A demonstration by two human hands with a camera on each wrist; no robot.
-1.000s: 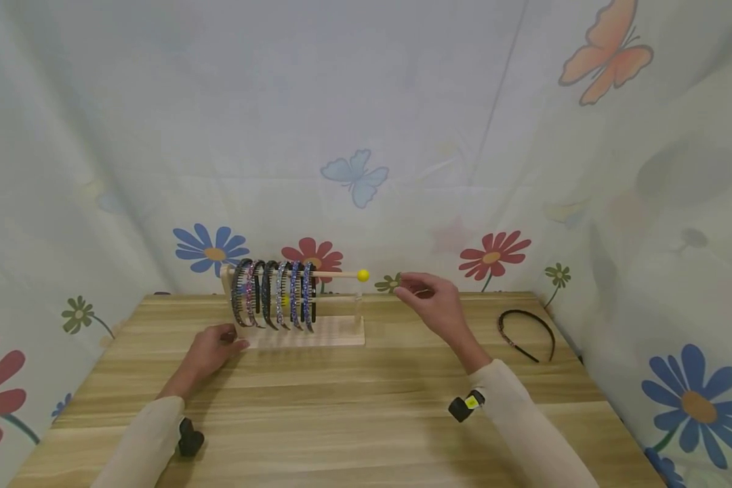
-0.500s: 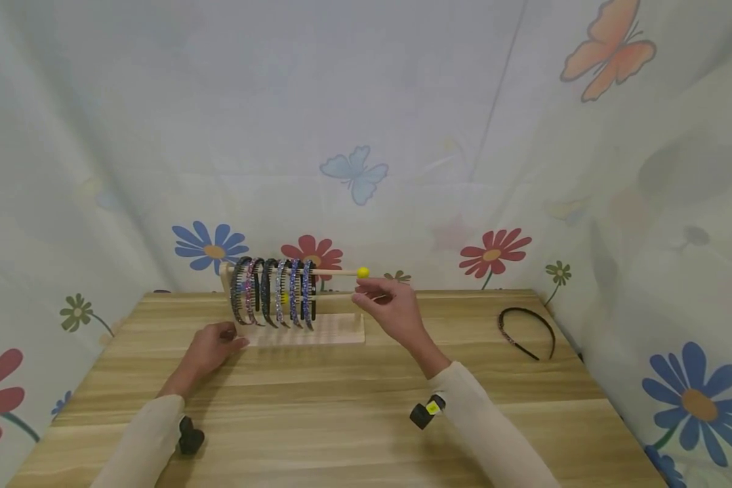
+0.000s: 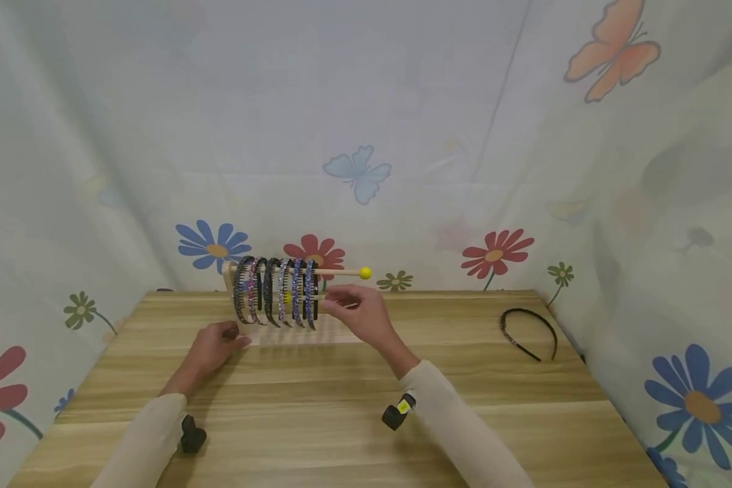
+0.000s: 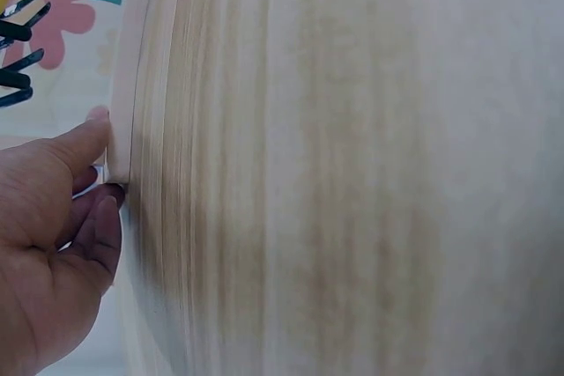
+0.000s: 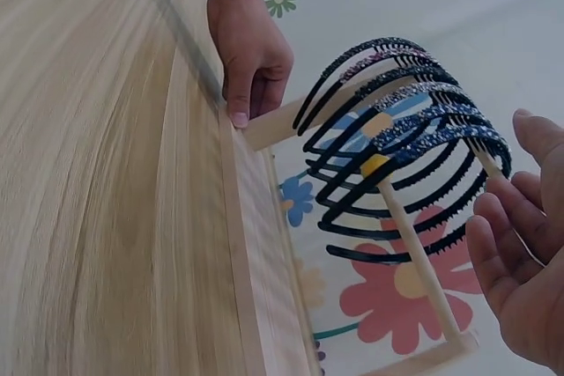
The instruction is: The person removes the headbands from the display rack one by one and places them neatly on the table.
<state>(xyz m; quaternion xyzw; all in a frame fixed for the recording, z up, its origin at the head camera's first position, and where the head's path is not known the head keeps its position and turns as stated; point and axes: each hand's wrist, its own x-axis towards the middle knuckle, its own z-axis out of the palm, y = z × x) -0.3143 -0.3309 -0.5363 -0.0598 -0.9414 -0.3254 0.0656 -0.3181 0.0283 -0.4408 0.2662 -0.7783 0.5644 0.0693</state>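
Note:
A wooden headband stand (image 3: pixel 335 333) carries several glittery headbands (image 3: pixel 309 291) in dark, pink, silver and blue, bunched toward its left side. At the base's front left corner my left hand (image 3: pixel 212 349) pinches the wood, the thumb (image 4: pixel 88 136) on one face and the curled fingers against its edge. My right hand (image 3: pixel 362 312) is beside the outermost blue headband, fingertips right at its edge. In the right wrist view, the right thumb and fingers (image 5: pixel 507 217) stand apart with nothing visible between them.
Another black headband (image 3: pixel 529 312) lies on the wooden table (image 3: pixel 317 420) at the right. A yellow ball (image 3: pixel 364 272) caps the stand's upper rod, which sticks out past the headbands. Behind the table hangs a flower-and-butterfly cloth (image 3: pixel 402 102).
My right hand has moved left, past the yellow ball and the rod's end, up to the outermost headband. The left hand has stayed at the base.

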